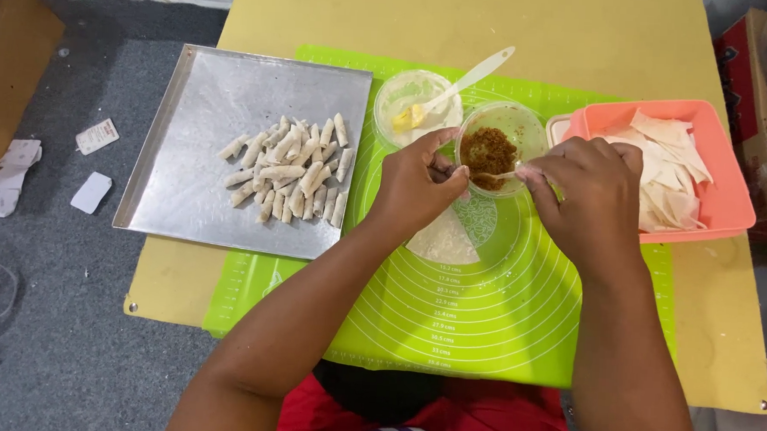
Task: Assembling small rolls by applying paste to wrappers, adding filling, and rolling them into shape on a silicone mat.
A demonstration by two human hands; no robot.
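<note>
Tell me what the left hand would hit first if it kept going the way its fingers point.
The left hand points up and right, fingertips beside the clear cup of brown filling. Going straight on, it would most likely meet that cup's near rim first; the small spoon held by the right hand lies close too, though depth is unclear.

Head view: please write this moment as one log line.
left hand: on wrapper | right hand: spoon in filling bowl

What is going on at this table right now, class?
A person is working over a green mat. The right hand holds a small spoon in a clear tub of brown filling, and the left hand touches the tub's rim. A pale wrapper lies on the mat below. Finished rolls are piled on a metal tray; more wrappers sit in a pink container.
</note>
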